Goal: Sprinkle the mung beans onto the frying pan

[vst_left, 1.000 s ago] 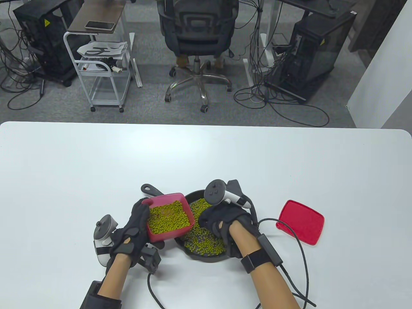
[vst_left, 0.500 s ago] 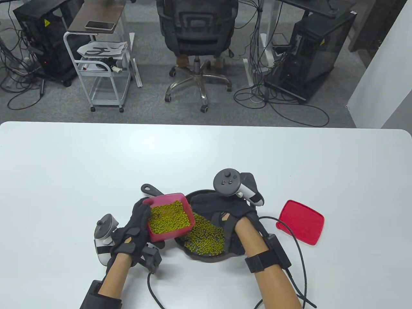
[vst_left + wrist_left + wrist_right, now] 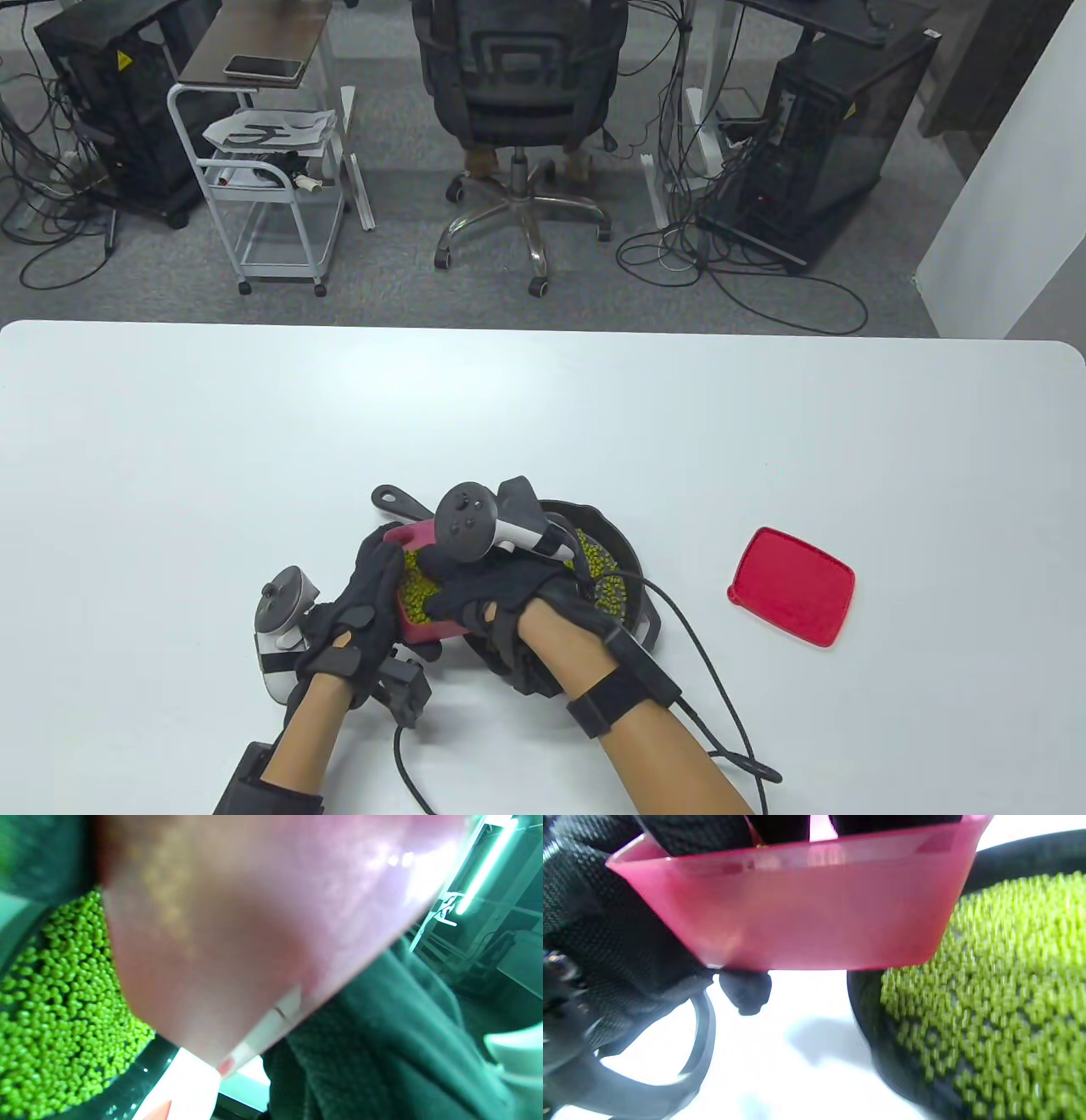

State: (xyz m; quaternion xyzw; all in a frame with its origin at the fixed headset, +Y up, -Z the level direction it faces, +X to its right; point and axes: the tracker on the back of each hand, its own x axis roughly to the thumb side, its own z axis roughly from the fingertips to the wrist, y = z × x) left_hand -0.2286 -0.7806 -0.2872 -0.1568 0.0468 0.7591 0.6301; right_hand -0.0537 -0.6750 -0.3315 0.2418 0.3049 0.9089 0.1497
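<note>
A black frying pan (image 3: 629, 556) sits near the table's front edge with green mung beans (image 3: 598, 560) spread in it. My left hand (image 3: 373, 586) grips a red container (image 3: 428, 630) of mung beans (image 3: 416, 592), holding it tilted over the pan's left rim. My right hand (image 3: 450, 594) reaches over the container, its fingers down among the beans; whether they hold any is hidden. The right wrist view shows the container's wall (image 3: 806, 916) close up, my fingers (image 3: 780, 825) behind its rim, and the pan's beans (image 3: 1001, 984). The left wrist view shows the container's underside (image 3: 254, 921) above the beans (image 3: 51, 1005).
The pan's handle (image 3: 394, 499) points to the far left. A red lid (image 3: 793, 586) lies flat on the white table (image 3: 254, 424) to the right of the pan. Glove cables trail toward the table's front edge.
My right hand has moved left from over the pan into the red container. The left hand holds the container in about the same place.
</note>
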